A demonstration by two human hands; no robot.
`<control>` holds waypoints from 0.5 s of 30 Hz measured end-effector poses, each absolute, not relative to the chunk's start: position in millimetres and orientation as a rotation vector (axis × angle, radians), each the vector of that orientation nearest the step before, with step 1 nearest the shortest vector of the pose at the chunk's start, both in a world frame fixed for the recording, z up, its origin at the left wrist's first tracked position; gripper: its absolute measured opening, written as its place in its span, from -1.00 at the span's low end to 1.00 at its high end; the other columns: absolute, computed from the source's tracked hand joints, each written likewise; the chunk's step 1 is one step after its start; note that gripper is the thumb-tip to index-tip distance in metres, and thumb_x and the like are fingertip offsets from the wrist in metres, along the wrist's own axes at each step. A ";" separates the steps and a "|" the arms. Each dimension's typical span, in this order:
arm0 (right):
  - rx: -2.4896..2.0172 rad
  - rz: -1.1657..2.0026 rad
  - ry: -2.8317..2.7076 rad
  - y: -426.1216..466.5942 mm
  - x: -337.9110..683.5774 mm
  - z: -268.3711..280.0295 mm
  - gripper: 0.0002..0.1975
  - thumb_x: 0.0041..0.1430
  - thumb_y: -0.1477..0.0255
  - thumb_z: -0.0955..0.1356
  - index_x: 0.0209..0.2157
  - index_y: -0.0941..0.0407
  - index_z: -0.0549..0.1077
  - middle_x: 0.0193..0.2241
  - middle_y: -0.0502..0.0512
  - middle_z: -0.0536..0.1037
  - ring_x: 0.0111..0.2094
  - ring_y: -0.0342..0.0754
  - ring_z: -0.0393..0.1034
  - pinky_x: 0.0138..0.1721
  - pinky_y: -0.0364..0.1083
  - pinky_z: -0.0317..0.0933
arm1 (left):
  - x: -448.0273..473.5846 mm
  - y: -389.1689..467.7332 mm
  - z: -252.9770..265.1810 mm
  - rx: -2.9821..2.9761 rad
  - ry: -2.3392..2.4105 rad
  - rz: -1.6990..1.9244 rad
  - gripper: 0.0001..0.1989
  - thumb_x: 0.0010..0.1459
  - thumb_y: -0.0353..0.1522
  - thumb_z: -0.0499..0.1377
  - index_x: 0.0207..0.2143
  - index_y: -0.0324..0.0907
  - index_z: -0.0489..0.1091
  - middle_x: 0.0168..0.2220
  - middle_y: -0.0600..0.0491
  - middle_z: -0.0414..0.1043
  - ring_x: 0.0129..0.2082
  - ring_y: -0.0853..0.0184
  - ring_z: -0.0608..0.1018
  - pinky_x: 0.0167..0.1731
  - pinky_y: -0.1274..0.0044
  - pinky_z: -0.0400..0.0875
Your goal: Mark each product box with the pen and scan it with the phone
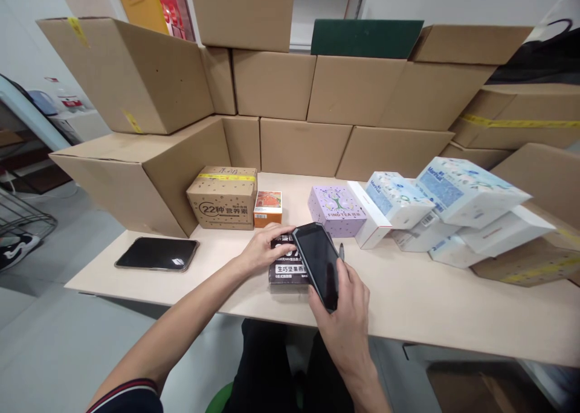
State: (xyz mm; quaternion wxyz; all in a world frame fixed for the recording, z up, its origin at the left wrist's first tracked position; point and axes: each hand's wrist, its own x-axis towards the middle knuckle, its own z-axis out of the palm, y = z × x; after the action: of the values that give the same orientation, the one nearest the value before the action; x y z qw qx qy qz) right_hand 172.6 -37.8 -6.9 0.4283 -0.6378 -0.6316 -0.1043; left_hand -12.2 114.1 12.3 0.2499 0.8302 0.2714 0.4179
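Observation:
My right hand (pixel 343 304) is closed around the lower part of a black smartphone (pixel 317 265), thumb on its left side and fingers along the right. The phone is tilted, its dark screen facing me, above a black snack box (pixel 287 274) with white lettering. My left hand (pixel 267 248) lies over the box's upper left corner. Its index finger and thumb are stretched out and apart, the tips reaching the phone's upper left edge. The phone hides the box's right part. A dark pen (pixel 341 251) lies just right of the phone.
A second smartphone (pixel 157 254) lies on the table (pixel 408 304) at left. Behind stand a printed carton (pixel 222 201), an orange box (pixel 268 209) and a purple tea box (pixel 338 211). Tissue packs (pixel 469 189) are piled at right. Stacked cardboard boxes (pixel 306 147) wall the back.

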 end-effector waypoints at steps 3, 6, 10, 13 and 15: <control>-1.586 -0.273 -1.584 -37.4 173.0 -7.1 -0.30 0.24 0.20 0.34 0.31 0.18 0.12 0.11 0.42 0.32 0.08 0.24 0.25 0.03 0.28 0.27 | -11.8 113.6 13.2 2.270 0.738 1.142 -0.62 0.21 -0.25 0.26 0.07 -0.10 0.44 -0.05 -0.06 0.55 -0.05 0.23 0.55 0.00 0.32 0.44; -1.588 -0.269 -1.584 -37.7 172.7 -7.0 -0.30 0.24 0.19 0.34 0.30 0.19 0.12 0.12 0.43 0.32 0.09 0.24 0.25 0.04 0.28 0.27 | -12.1 113.5 14.4 2.280 0.748 1.130 -0.61 0.21 -0.25 0.26 0.08 -0.10 0.43 -0.05 -0.06 0.55 -0.05 0.23 0.55 0.00 0.32 0.44; -1.597 -0.238 -1.569 -38.5 171.5 -6.4 -0.29 0.25 0.18 0.33 0.32 0.17 0.09 0.12 0.41 0.32 0.10 0.24 0.24 0.05 0.29 0.26 | -13.4 114.4 15.0 2.294 0.736 1.119 -0.60 0.22 -0.24 0.25 0.09 -0.11 0.43 -0.04 -0.06 0.55 -0.04 0.22 0.55 0.00 0.33 0.44; -1.602 -0.220 -1.564 -38.1 170.7 -5.8 -0.28 0.25 0.17 0.33 0.33 0.15 0.07 0.13 0.41 0.31 0.11 0.24 0.23 0.05 0.29 0.25 | -14.1 115.4 14.1 2.299 0.708 1.131 -0.61 0.22 -0.25 0.25 0.09 -0.11 0.43 -0.03 -0.07 0.55 -0.03 0.23 0.55 0.01 0.33 0.44; -1.606 -0.214 -1.565 -37.7 170.5 -5.6 -0.28 0.25 0.17 0.33 0.33 0.15 0.07 0.13 0.41 0.31 0.11 0.25 0.23 0.05 0.29 0.25 | -14.2 116.0 13.0 2.300 0.706 1.138 -0.61 0.22 -0.24 0.25 0.09 -0.11 0.43 -0.03 -0.07 0.55 -0.03 0.23 0.55 0.01 0.33 0.44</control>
State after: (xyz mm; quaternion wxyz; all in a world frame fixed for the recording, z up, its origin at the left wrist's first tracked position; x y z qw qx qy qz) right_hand 170.5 -37.7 -5.6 0.4301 -0.6436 -0.6273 -0.0859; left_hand -14.2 116.0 13.0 0.2380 0.8393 0.2578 0.4152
